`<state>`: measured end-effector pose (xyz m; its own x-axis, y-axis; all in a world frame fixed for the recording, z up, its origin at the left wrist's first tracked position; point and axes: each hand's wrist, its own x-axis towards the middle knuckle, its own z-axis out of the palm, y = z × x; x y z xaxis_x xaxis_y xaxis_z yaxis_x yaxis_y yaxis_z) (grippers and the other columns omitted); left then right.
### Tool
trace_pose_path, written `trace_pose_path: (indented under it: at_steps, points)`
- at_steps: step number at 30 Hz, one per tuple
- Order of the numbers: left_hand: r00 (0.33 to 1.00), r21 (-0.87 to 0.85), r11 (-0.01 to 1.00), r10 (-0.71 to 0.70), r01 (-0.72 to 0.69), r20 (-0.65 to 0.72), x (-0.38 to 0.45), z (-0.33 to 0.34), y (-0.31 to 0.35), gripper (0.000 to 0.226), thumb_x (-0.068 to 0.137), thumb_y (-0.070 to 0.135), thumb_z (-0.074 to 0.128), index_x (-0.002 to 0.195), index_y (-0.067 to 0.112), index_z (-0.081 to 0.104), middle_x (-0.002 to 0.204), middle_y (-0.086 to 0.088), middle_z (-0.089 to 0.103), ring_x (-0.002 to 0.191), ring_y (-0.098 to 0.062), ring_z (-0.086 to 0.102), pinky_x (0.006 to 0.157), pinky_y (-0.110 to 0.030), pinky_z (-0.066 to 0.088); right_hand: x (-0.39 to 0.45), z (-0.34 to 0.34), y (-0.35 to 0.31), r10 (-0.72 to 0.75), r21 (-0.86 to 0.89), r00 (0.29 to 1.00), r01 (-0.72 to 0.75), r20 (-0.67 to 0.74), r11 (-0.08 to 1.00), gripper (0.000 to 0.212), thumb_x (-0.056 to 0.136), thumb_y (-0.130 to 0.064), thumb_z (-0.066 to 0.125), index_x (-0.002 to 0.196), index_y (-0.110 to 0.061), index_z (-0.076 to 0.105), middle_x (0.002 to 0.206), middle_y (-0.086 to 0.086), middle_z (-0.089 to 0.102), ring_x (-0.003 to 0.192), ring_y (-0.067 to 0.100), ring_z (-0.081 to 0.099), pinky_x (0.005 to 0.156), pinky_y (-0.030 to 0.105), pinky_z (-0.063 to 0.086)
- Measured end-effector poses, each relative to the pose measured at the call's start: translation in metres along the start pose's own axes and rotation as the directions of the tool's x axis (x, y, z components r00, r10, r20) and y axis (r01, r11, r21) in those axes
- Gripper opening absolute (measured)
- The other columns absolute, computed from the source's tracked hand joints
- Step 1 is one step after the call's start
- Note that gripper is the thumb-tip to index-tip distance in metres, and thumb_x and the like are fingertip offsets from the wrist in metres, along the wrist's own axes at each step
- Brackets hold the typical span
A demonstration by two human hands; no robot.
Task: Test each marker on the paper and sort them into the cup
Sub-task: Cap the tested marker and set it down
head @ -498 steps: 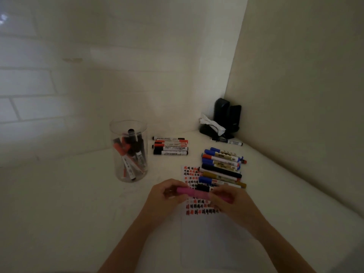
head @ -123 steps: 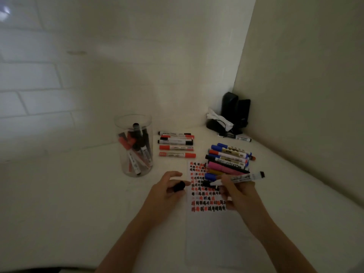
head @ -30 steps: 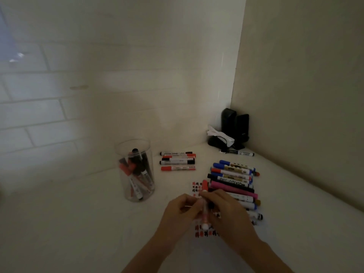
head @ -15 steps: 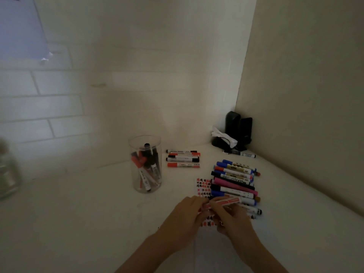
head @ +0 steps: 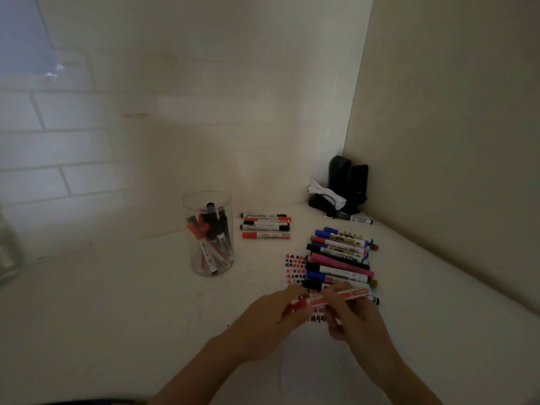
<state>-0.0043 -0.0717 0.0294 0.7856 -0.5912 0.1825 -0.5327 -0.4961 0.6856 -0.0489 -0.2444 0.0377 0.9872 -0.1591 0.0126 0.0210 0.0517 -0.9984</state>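
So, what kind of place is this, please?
Probably a desk corner at home or in an office: a white tabletop against a tiled wall, small black speakers in the corner, and marker pens in rows.

The tall round see-through plastic cup (head: 208,233) is smooth and shiny. The white flat table top (head: 117,302) looks smooth and dull. The thin white paper sheet (head: 295,266) with red and black marks is matt. The red and white plastic marker (head: 330,299) looks smooth and a bit glossy. The pale brick wall (head: 73,147) looks painted, with a soft shine.
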Motion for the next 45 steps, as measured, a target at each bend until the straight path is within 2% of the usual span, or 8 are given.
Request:
trace_pose_path:
  at_steps: [4, 7, 12, 18, 21, 26, 33, 45]
  points:
    - [0.989, 0.271, 0.951, -0.131, 0.146, -0.074, 0.002, 0.001, -0.025, 0.054, 0.085, 0.069, 0.044, 0.129, 0.038, 0.037, 0.108, 0.019, 0.043, 0.099, -0.001, 0.042, 0.088, -0.023, 0.037, 0.002, -0.041, 0.001, 0.053, -0.002, 0.981, -0.054, -0.186, 0.999, 0.019, 0.094, -0.025, 0.055, 0.093, -0.014, 0.071, 0.075, 0.011, 0.070, 0.063, 0.015, 0.057, 0.047, 0.023, 0.034]
    - [0.989, 0.433, 0.889, -0.137, 0.149, -0.060, 0.009, 0.008, -0.041, 0.061, 0.083, 0.072, 0.040, 0.132, 0.037, 0.035, 0.122, 0.012, 0.037, 0.112, -0.010, 0.034, 0.100, -0.032, 0.031, 0.008, -0.066, 0.008, 0.016, -0.151, 0.975, -0.051, -0.223, 0.987, 0.011, 0.091, -0.023, 0.062, 0.093, -0.015, 0.070, 0.069, 0.010, 0.067, 0.060, 0.015, 0.057, 0.046, 0.024, 0.038]
    - [0.996, 0.442, 0.895, -0.033, 0.064, -0.078, 0.019, 0.021, -0.046, 0.063, 0.080, 0.075, 0.040, 0.133, 0.040, 0.036, 0.128, 0.018, 0.035, 0.118, -0.004, 0.030, 0.104, -0.030, 0.023, 0.024, -0.079, 0.021, -0.097, -0.409, 0.970, -0.002, -0.221, 0.913, 0.024, 0.094, -0.027, 0.056, 0.081, -0.009, 0.066, 0.055, 0.004, 0.063, 0.046, 0.014, 0.055, 0.048, 0.025, 0.046]
    - [0.992, 0.383, 0.924, 0.036, 0.013, -0.121, 0.016, 0.019, -0.058, 0.057, 0.076, 0.078, 0.046, 0.123, 0.045, 0.052, 0.127, 0.028, 0.039, 0.120, 0.010, 0.026, 0.106, -0.025, 0.018, 0.034, -0.075, 0.038, -0.122, -0.559, 0.968, -0.022, -0.218, 0.829, 0.015, 0.087, -0.037, 0.064, 0.079, -0.026, 0.068, 0.064, -0.005, 0.069, 0.051, 0.003, 0.061, 0.051, 0.018, 0.049]
    - [0.988, 0.380, 0.925, 0.048, 0.012, -0.149, 0.016, 0.022, -0.063, 0.057, 0.074, 0.079, 0.046, 0.119, 0.045, 0.056, 0.126, 0.028, 0.041, 0.120, 0.009, 0.029, 0.102, -0.023, 0.018, 0.031, -0.077, 0.044, -0.175, -0.556, 0.961, 0.027, -0.215, 0.831, 0.005, 0.084, -0.034, 0.069, 0.087, -0.032, 0.065, 0.070, -0.008, 0.070, 0.056, 0.000, 0.063, 0.054, 0.017, 0.051]
    - [0.987, 0.384, 0.923, 0.052, 0.011, -0.155, 0.017, 0.023, -0.064, 0.055, 0.074, 0.078, 0.048, 0.116, 0.044, 0.058, 0.124, 0.027, 0.042, 0.119, 0.008, 0.032, 0.101, -0.024, 0.022, 0.028, -0.073, 0.041, -0.189, -0.552, 0.949, 0.020, -0.252, 0.834, 0.011, 0.089, -0.029, 0.064, 0.086, -0.019, 0.063, 0.066, -0.009, 0.064, 0.054, -0.008, 0.060, 0.048, 0.005, 0.043]
    - [0.986, 0.395, 0.918, 0.054, 0.014, -0.160, 0.016, 0.023, -0.063, 0.056, 0.073, 0.079, 0.046, 0.115, 0.045, 0.057, 0.124, 0.027, 0.042, 0.119, 0.007, 0.032, 0.100, -0.025, 0.021, 0.027, -0.073, 0.039, -0.173, -0.598, 0.960, 0.007, -0.220, 0.802, 0.010, 0.084, -0.033, 0.070, 0.080, -0.031, 0.061, 0.071, -0.023, 0.060, 0.062, -0.019, 0.057, 0.052, 0.001, 0.042]
    - [0.989, 0.385, 0.922, 0.029, 0.030, -0.146, 0.017, 0.023, -0.061, 0.059, 0.072, 0.080, 0.044, 0.118, 0.045, 0.056, 0.127, 0.026, 0.042, 0.121, 0.005, 0.031, 0.103, -0.025, 0.020, 0.029, -0.073, 0.043, -0.186, -0.630, 0.963, 0.022, -0.197, 0.776, 0.010, 0.085, -0.036, 0.068, 0.084, -0.029, 0.061, 0.073, -0.021, 0.061, 0.060, -0.009, 0.060, 0.052, 0.004, 0.044]
